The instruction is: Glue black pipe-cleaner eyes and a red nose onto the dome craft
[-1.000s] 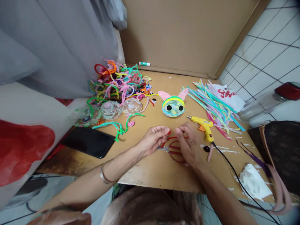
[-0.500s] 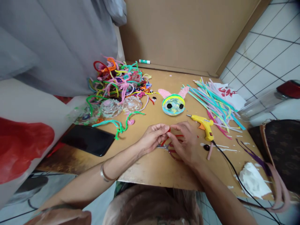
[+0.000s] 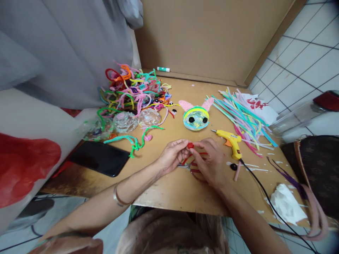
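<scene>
A small red pipe-cleaner coil [image 3: 190, 145] is pinched between my two hands above the table. My left hand [image 3: 174, 155] holds it from the left with thumb and forefinger. From the other side, the thumb and fingertips of my right hand [image 3: 209, 158] grip it. Scissors [image 3: 184, 165] lie beneath the hands, their handles partly covered by my right hand. A red strip shows behind the fingers, mostly hidden. Beyond my hands stands an animal face [image 3: 196, 118] with pink ears, black eyes and a yellow and green band.
A yellow glue gun [image 3: 230, 139] lies to the right, its cord running to the front edge. Behind it are loose pipe cleaners [image 3: 243, 116]. At left are a tangled craft pile [image 3: 132, 91] and a black phone [image 3: 99, 157]. Crumpled tissue [image 3: 287, 204] and a brown bag [image 3: 315, 173] are at right.
The fingers have shifted slightly, so more of the red coil now shows between them. The things on the table have stayed where they were.
</scene>
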{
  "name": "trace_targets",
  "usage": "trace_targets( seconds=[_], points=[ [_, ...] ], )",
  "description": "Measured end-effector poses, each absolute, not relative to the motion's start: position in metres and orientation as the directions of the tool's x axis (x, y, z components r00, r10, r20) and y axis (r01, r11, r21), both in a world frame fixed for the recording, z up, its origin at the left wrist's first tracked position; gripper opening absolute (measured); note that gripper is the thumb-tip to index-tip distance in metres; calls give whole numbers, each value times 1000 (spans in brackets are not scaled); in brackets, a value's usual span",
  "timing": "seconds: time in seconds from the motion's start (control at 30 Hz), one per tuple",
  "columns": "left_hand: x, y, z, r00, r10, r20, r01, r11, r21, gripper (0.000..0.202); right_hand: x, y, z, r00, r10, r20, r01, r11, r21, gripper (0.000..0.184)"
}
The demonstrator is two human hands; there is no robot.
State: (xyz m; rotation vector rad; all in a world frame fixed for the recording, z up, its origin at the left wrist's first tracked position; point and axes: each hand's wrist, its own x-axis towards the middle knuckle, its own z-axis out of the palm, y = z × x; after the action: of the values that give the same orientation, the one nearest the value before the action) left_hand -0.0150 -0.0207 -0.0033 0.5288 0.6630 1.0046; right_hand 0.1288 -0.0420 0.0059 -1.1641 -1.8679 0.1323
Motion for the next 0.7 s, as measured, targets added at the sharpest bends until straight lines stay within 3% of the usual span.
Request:
trace_targets(
  seconds=[0.7],
  points=[
    [-13, -22, -6, 323, 919, -226, -565, 379, 733, 31, 129, -41, 6, -132, 768, 627, 660, 540, -522, 6]
  ],
)
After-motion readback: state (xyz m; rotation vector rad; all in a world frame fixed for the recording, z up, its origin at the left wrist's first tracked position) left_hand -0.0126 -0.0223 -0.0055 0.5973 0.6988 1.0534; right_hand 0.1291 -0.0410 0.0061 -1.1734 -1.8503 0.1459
